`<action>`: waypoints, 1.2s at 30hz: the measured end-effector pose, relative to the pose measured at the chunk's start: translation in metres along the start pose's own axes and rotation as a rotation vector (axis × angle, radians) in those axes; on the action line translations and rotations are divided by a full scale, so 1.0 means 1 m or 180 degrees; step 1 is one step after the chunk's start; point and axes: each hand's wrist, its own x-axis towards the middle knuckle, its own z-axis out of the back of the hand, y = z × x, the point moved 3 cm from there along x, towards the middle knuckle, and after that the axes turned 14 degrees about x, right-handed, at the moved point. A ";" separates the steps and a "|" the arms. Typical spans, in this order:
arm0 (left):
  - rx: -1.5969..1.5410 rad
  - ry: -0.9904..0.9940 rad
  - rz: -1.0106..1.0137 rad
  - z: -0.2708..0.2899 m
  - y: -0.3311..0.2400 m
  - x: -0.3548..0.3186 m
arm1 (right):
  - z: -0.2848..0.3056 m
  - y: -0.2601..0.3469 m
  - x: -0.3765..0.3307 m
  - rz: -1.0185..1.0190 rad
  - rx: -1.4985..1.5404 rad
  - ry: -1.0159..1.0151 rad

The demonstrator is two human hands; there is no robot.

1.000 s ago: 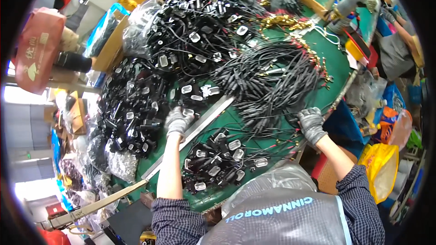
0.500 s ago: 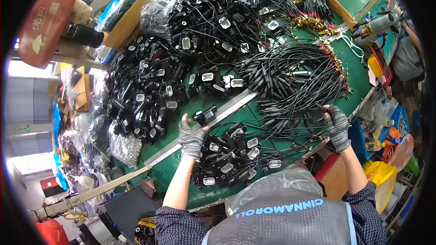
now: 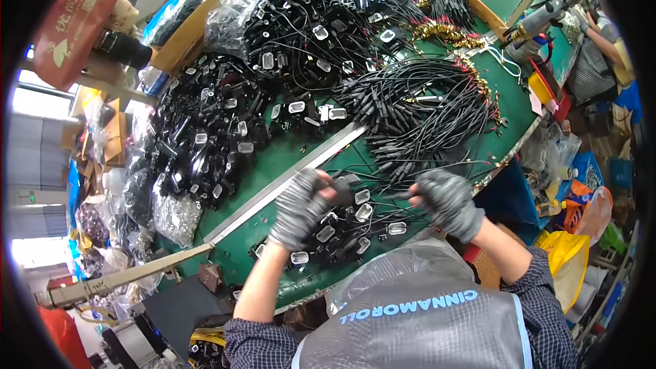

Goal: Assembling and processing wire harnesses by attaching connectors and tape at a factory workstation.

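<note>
Both hands (image 3: 372, 201) closer — held part blurred

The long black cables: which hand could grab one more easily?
Probably the right hand: it sits right at the edge of the black cables. The left hand is over the small black parts.

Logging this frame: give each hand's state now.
Left hand: closed on a small black plug part.
Right hand: closed on a black cable.

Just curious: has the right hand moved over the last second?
Yes. The right hand left the table edge and came inward toward the left hand, beside the metal strip.
</note>
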 end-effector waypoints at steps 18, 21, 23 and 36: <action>0.0434 -0.0208 -0.0382 -0.046 -0.082 -0.095 | -0.037 0.050 -0.036 0.0607 -0.0779 0.1485; 0.0634 -0.0318 -0.0625 -0.053 -0.085 -0.096 | -0.032 0.050 -0.045 0.0708 -0.0713 0.1191; 0.0407 -0.0239 -0.0356 -0.055 -0.082 -0.097 | -0.030 0.051 -0.047 0.0779 -0.0680 0.1039; 0.0365 0.0059 -0.0474 -0.060 -0.080 -0.092 | -0.030 0.054 -0.046 0.0932 -0.0721 0.0524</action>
